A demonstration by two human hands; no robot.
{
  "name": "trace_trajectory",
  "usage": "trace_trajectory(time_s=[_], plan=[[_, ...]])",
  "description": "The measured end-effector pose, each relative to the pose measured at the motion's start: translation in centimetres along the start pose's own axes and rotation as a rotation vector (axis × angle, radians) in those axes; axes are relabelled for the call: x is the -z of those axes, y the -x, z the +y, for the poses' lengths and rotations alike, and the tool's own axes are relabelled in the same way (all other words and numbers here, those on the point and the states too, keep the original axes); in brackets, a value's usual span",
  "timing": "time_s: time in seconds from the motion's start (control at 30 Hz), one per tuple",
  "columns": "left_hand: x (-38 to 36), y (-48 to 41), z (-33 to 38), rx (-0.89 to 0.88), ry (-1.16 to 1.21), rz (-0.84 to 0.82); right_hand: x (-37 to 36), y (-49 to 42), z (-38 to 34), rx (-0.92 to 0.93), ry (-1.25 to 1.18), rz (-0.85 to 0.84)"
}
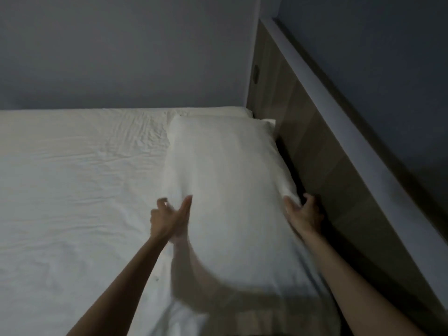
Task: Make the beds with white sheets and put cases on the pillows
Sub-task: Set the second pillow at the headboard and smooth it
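A white cased pillow (225,170) lies lengthwise on the bed beside the wooden headboard (312,132). A white sheet (80,180) covers the mattress, with light wrinkles. My left hand (169,217) is at the pillow's left side with fingers spread, the thumb touching the case. My right hand (304,213) is at the pillow's right edge, between the pillow and the headboard, fingers curled against the fabric. The pillow's near end is blurred. Whether either hand pinches the case is unclear.
The headboard runs along the right with a pale top rail (339,110). A grey-blue wall (126,49) stands behind the bed's far edge. A dark gap (291,170) separates the pillow and the headboard. The sheet stretches away to the left.
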State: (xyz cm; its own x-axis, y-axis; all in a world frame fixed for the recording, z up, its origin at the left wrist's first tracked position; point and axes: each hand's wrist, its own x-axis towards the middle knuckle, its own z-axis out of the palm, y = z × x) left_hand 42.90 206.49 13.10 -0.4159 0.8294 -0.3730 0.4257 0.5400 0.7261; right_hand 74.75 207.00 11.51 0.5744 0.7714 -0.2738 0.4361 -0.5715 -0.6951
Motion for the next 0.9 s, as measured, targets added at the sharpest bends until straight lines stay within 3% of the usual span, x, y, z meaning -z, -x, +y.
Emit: trace_trajectory(time_s=[0.17,0.27,0.33,0.47,0.53,0.6,0.7,0.77,0.9], plan=[[-1.0,0.6,-5.3,0.303,0.124,-0.299,-0.6,1.8,5.9,-0.138,0.001,-0.244],[-0.2,1.5,-5.1,0.308,0.199,-0.288,-0.3,2.8,5.0,-0.150,-0.117,-0.247],[0.2,1.5,-3.8,0.202,0.227,-0.101,0.2,3.4,3.0,-0.106,-0.176,-0.168],[1.9,1.6,-1.2,-0.080,0.247,0.246,2.5,4.3,-1.8,0.139,-0.172,0.161],[2.8,1.3,-2.5,-0.226,0.221,0.267,2.8,4.7,-1.9,0.182,-0.184,0.229],[3.0,1.1,-5.1,-0.312,0.022,0.226,2.7,5.0,0.0,0.147,-0.145,0.203],[2.1,1.0,-8.0,-0.254,-0.257,0.142,2.2,5.2,3.9,0.129,0.190,0.123],[1.5,2.0,-7.5,-0.266,-0.328,0.147,1.7,6.0,4.4,0.288,0.274,0.127],[-0.9,6.2,-3.9,-0.575,-0.451,0.116,-0.5,9.6,1.9,0.734,0.171,0.117]])
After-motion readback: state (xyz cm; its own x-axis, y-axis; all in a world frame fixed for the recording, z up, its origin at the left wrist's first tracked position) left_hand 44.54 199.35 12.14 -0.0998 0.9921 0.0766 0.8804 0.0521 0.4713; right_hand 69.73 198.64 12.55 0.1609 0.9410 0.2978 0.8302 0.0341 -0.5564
